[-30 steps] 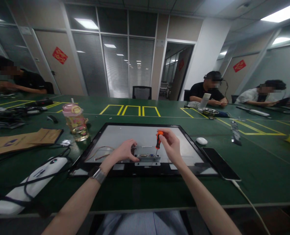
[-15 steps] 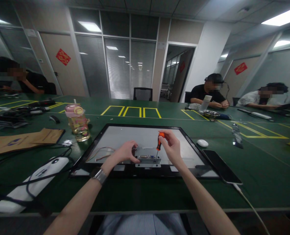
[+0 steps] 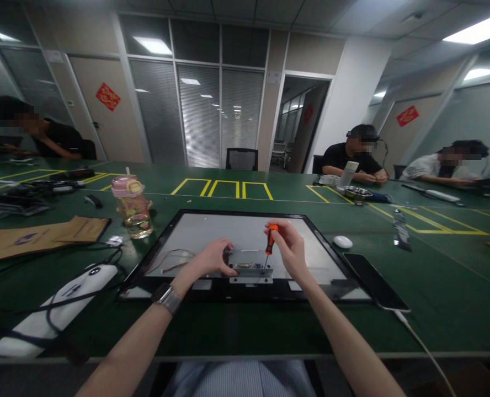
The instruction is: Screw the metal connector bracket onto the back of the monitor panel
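A screwdriver (image 3: 271, 240) with an orange and black handle stands nearly upright in my right hand (image 3: 291, 248), its fingers closed round the handle. The tip reaches down to a metal bracket (image 3: 251, 274) with connector ports, near the bracket's right end. My left hand (image 3: 218, 258) grips the bracket's left end between thumb and fingers; part of that grip is hidden. Under both hands lies a flat display panel (image 3: 199, 223) with a pale back and a black frame. Thin loose wires (image 3: 168, 259) rest on the panel, left of my left hand.
On the left are a white power strip (image 3: 58, 309) with black cables, a paper bag (image 3: 75, 229) and a pink-lidded bottle (image 3: 131, 207). A phone (image 3: 375, 281) on a cable and a white earphone case (image 3: 343, 242) lie to the right. Several people sit across the green table.
Almost nothing differs. The view has shifted very slightly; both hands keep their places, and the screwdriver stays upright at the bracket.
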Demonstrator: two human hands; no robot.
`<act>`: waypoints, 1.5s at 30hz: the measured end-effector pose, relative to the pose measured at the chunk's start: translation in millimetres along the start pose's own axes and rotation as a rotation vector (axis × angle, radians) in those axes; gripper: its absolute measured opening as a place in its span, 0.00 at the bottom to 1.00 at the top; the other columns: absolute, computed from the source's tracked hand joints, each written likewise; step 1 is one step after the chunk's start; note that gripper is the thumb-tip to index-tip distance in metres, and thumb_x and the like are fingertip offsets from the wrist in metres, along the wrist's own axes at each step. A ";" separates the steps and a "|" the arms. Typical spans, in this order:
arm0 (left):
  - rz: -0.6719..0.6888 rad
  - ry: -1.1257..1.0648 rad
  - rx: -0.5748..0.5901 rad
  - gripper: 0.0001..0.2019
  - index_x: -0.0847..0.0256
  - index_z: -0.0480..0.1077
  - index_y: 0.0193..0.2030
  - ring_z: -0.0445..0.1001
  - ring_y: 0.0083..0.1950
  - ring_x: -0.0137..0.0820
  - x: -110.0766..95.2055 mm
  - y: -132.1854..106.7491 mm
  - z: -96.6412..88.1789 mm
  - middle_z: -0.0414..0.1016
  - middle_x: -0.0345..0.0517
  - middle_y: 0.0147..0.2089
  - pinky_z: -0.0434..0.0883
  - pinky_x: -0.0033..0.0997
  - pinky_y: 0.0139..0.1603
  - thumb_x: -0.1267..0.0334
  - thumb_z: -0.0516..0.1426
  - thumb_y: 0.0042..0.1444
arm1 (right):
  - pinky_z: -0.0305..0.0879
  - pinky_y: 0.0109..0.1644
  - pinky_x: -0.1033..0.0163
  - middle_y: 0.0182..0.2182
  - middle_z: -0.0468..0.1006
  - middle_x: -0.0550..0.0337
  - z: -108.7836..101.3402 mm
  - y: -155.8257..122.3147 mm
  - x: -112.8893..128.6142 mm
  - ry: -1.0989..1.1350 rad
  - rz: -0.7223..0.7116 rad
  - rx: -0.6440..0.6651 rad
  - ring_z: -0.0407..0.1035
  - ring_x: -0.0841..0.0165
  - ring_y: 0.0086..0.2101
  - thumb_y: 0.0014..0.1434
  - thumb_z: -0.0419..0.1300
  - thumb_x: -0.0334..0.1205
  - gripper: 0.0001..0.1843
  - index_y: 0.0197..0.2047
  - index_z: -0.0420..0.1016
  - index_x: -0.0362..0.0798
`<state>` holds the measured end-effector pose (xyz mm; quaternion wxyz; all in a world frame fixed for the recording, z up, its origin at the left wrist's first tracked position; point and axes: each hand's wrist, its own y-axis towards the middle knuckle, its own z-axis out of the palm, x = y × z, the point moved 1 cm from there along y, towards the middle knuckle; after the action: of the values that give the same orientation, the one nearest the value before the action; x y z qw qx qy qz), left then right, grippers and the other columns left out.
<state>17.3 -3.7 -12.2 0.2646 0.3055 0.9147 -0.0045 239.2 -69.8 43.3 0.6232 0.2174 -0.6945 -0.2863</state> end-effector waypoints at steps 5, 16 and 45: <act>0.018 -0.046 -0.036 0.30 0.61 0.66 0.44 0.69 0.45 0.40 -2.9 -4.8 0.8 0.70 0.47 0.44 0.66 0.36 0.46 0.54 0.68 0.32 | 0.67 0.42 0.60 0.33 0.72 0.60 -0.1 2.9 -5.8 -0.041 -0.038 -0.069 0.69 0.69 0.34 0.54 0.63 0.39 0.09 0.40 0.72 0.51; 0.005 -0.212 0.063 0.31 0.60 0.65 0.45 0.67 0.52 0.41 -6.7 -9.6 -11.2 0.67 0.48 0.52 0.65 0.37 0.53 0.53 0.68 0.33 | 0.68 0.41 0.57 0.31 0.75 0.58 -3.2 4.2 -4.2 0.162 0.037 -0.009 0.71 0.66 0.34 0.62 0.50 0.42 0.11 0.40 0.73 0.50; 0.003 -0.070 0.018 0.20 0.57 0.69 0.52 0.60 0.64 0.38 3.6 -4.1 -4.7 0.66 0.48 0.61 0.53 0.41 0.65 0.50 0.48 0.61 | 0.67 0.43 0.57 0.36 0.74 0.57 -8.6 7.3 -5.7 0.012 0.008 -0.013 0.69 0.65 0.37 0.61 0.53 0.43 0.12 0.42 0.77 0.52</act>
<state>10.3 -4.3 -10.6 0.2937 0.3090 0.9043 -0.0229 248.8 -61.8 44.5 0.6301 0.2121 -0.6897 -0.2869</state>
